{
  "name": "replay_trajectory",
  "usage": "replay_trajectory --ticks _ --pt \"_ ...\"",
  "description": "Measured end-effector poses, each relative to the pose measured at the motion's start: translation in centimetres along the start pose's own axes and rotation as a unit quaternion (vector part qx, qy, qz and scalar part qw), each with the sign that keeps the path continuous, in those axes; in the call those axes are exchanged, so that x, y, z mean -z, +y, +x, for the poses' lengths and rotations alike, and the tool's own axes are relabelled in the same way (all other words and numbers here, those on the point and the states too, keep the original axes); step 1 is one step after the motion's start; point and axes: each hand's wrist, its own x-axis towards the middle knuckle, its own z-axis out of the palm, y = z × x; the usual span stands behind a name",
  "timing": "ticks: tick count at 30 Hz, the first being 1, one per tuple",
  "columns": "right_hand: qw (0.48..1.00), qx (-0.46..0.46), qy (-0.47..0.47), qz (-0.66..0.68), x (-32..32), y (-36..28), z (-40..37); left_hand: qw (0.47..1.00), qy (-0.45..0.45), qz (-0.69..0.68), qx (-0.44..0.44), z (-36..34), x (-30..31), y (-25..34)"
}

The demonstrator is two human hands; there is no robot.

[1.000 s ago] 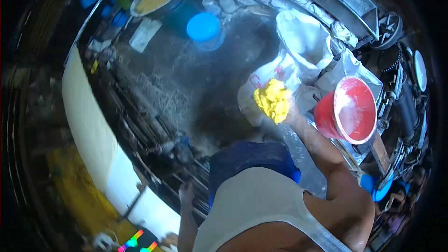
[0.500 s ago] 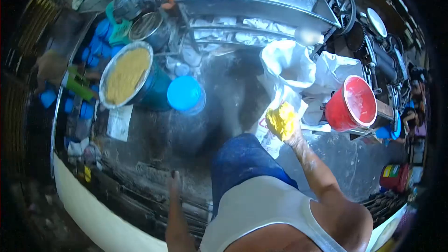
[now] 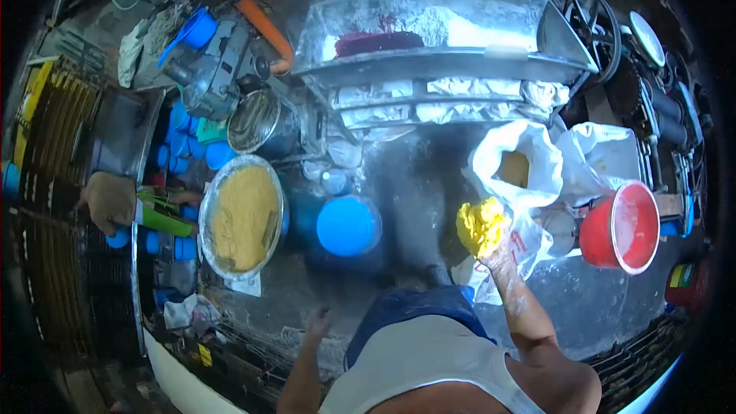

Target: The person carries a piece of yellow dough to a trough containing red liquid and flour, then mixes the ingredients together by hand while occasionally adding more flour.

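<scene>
My right hand grips a lump of margarine, soft, bright yellow and rough on top. White powder marks the forearm behind it. Just beyond this hand stands an open white sack with something brownish inside. Low on the left side of my body hangs my left hand, fingers loosely apart and nothing in them. Nearest to it are a blue-lidded tub and a large metal-rimmed basin holding a tan, crumbly mass.
Ahead stands a long metal trough with white powder and a dark red patch inside. To my right are a red bucket and a machine with a wheel. At the left, another person stands by the basin.
My view has shifted, so the trough and basin show more fully. The margarine stays in my right hand, nearer the open sack in view. The other person shows more clearly beside the basin.
</scene>
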Motion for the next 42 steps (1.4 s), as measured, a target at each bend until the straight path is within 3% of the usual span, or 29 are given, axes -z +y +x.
replay_trajectory --ticks 1,2,4,6,7,8,9,10,11,12,14,15,16,17,18,19,21,22,25,28,29,31,34,35,38,42 --pt "0.998 0.013 -0.050 -0.031 -1.8 -0.3 1.9 0.999 0.010 0.034 0.013 1.0 0.4 1.6" --pt "0.997 0.041 0.056 -0.039 -8.5 0.7 2.3 0.999 0.005 0.030 0.010 3.0 0.6 3.3" --pt "0.996 0.063 0.046 -0.047 -11.7 0.0 5.9 0.994 0.029 0.097 -0.029 9.0 1.3 7.4" --pt "0.991 0.099 0.080 -0.032 -12.8 -0.6 9.4 0.980 0.014 0.103 -0.170 20.2 0.5 8.3" --pt "0.986 0.088 0.130 -0.050 -14.7 -0.5 10.5 0.978 0.063 0.108 -0.168 23.9 -0.4 12.2" --pt "0.984 0.105 0.125 -0.075 -15.5 -1.3 13.2 0.951 0.119 0.078 -0.274 29.5 -2.1 13.8" --pt "0.987 0.120 0.078 -0.071 -14.6 -1.9 15.0 0.945 0.112 0.102 -0.291 31.5 -1.0 20.4" --pt "0.989 0.129 0.043 -0.064 -13.3 -2.4 15.4 0.919 0.170 0.014 -0.354 34.9 -1.8 23.1" --pt "0.987 0.114 -0.017 -0.115 -13.0 -3.6 16.7 0.953 0.105 -0.033 -0.281 36.6 -0.5 28.3" --pt "0.991 0.118 0.054 0.015 -15.2 -4.0 18.0 0.930 0.133 -0.124 -0.319 40.1 -0.9 31.2" --pt "0.975 0.118 0.124 0.139 -19.0 -4.2 21.4 0.893 0.201 -0.127 -0.383 42.9 1.7 39.4" --pt "0.983 0.153 0.104 -0.019 -20.2 -4.3 22.9 0.900 0.173 -0.141 -0.375 43.0 4.1 43.6" --pt "0.963 0.184 0.082 -0.177 -21.2 -4.3 24.2 0.859 0.239 -0.136 -0.432 46.5 4.9 45.5" --pt "0.961 0.180 0.092 -0.187 -22.8 -4.3 25.6 0.828 0.300 -0.146 -0.450 48.6 5.7 47.9" --pt "0.963 0.158 0.087 -0.200 -24.6 -4.3 27.3 0.882 0.274 -0.107 -0.369 47.9 7.7 50.8" --pt "0.964 0.137 0.082 -0.211 -25.9 -4.4 29.3 0.850 0.318 -0.091 -0.409 52.4 8.0 51.8" --pt "0.965 0.137 0.047 -0.218 -27.1 -5.1 33.7 0.856 0.360 0.052 -0.369 56.4 8.8 53.9" --pt "0.976 0.101 0.016 -0.192 -28.4 -5.3 36.4 0.887 0.322 0.087 -0.319 56.1 9.9 55.3" --pt "0.961 0.082 0.070 -0.253 -31.7 -3.9 43.5 0.915 0.319 0.144 -0.200 58.4 9.8 57.1" --pt "0.960 -0.030 -0.037 -0.277 -29.1 -6.6 53.4 0.909 0.350 0.152 -0.167 60.3 8.8 57.2" --pt "0.945 -0.015 0.030 -0.325 -27.4 -7.8 57.5 0.905 0.361 0.168 -0.148 61.1 8.4 57.0" --pt "0.915 -0.094 0.004 -0.392 -22.3 -9.7 65.3 0.898 0.370 0.181 -0.155 60.4 8.4 56.9" --pt "0.846 -0.152 0.147 -0.490 -13.3 -11.5 75.9 0.897 0.373 0.195 -0.137 60.8 8.3 56.0" --pt "0.830 -0.193 0.143 -0.503 -10.2 -13.0 78.7 0.888 0.385 0.198 -0.153 60.4 8.3 56.1" --pt "0.810 -0.078 0.164 -0.558 -6.0 -12.8 82.2 0.868 0.413 0.203 -0.186 60.8 8.6 55.4" --pt "0.715 -0.019 0.171 -0.677 -6.0 -14.1 83.5 0.877 0.384 0.191 -0.217 60.7 9.2 55.3"
